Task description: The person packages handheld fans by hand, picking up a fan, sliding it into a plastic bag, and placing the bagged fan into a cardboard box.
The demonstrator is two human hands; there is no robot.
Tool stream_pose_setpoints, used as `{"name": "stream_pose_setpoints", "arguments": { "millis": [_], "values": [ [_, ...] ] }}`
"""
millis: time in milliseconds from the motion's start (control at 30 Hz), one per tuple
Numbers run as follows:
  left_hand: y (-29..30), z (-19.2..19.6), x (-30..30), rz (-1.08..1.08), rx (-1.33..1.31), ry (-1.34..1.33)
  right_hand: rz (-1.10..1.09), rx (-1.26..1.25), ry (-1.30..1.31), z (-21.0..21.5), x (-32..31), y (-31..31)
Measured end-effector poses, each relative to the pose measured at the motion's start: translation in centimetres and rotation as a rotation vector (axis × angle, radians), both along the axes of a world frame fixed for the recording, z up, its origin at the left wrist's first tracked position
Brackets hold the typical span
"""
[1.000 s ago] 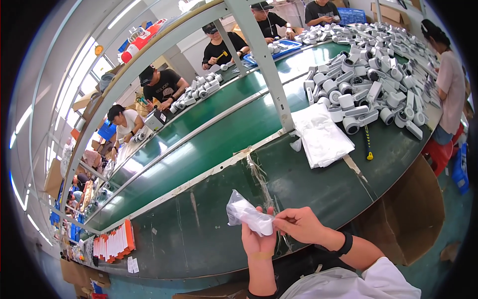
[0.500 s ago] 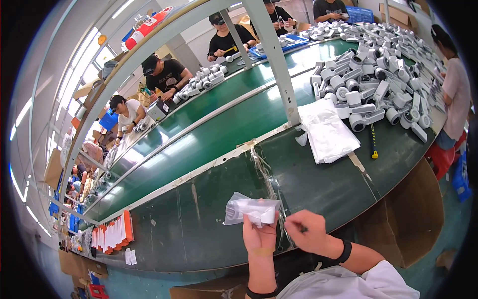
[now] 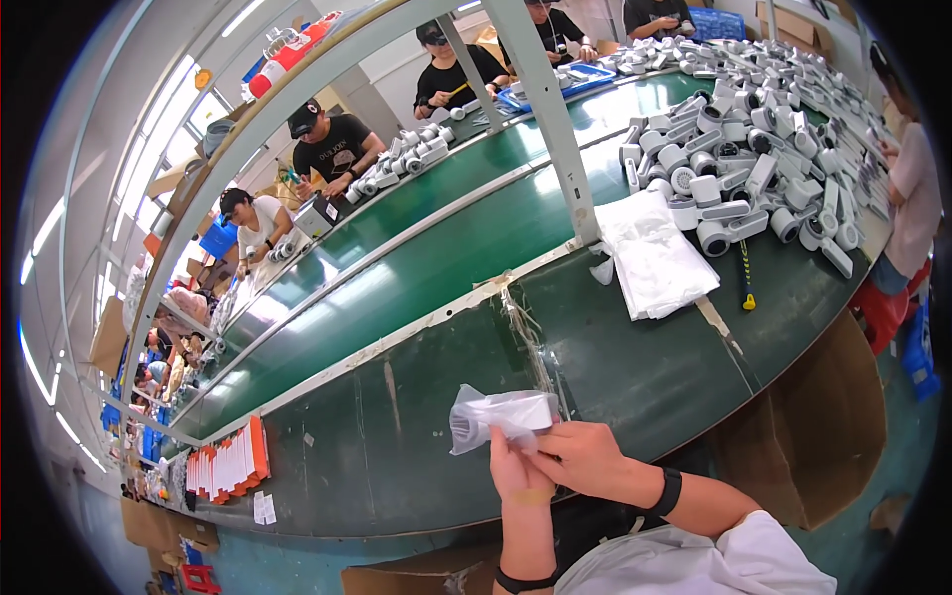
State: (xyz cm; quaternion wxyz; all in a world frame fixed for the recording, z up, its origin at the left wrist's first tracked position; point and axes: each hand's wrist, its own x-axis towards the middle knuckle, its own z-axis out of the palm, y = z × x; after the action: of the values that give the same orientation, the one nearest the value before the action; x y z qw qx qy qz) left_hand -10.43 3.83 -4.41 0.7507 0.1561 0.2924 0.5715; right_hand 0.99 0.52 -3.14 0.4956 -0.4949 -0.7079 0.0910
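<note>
In front of me, over the near green tabletop, my left hand holds a whitish device in a clear plastic bag; the loose end of the bag points left. My right hand is closed at the right end of the bag, its fingertips pressed on the plastic near my left fingers. The device's exact kind is hidden by the cloudy film. To the right lies a stack of flat white plastic bags. Past it spreads a large heap of grey-white devices with round heads and handles.
A yellow-and-black tool lies by the heap. A white metal post rises beyond the tabletop. Orange-and-white cartons stand at the left end. An open cardboard box is below the right edge. Several people work across the green belt.
My right hand has moved left from beside the bag and now grips its right end. The bagged device has stayed in my left hand, slightly shifted.
</note>
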Motion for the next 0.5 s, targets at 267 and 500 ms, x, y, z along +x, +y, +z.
{"name": "stream_pose_setpoints", "arguments": {
  "millis": [267,500],
  "values": [
    [0.2,0.3,-0.6,0.147,-0.015,-0.100,-0.018,0.029,-0.047,1.5,1.5,-1.1],
    [-0.4,1.2,0.1,0.203,-0.118,-0.106,0.032,0.188,-0.071,1.4,2.3,-1.6]
  ]
}}
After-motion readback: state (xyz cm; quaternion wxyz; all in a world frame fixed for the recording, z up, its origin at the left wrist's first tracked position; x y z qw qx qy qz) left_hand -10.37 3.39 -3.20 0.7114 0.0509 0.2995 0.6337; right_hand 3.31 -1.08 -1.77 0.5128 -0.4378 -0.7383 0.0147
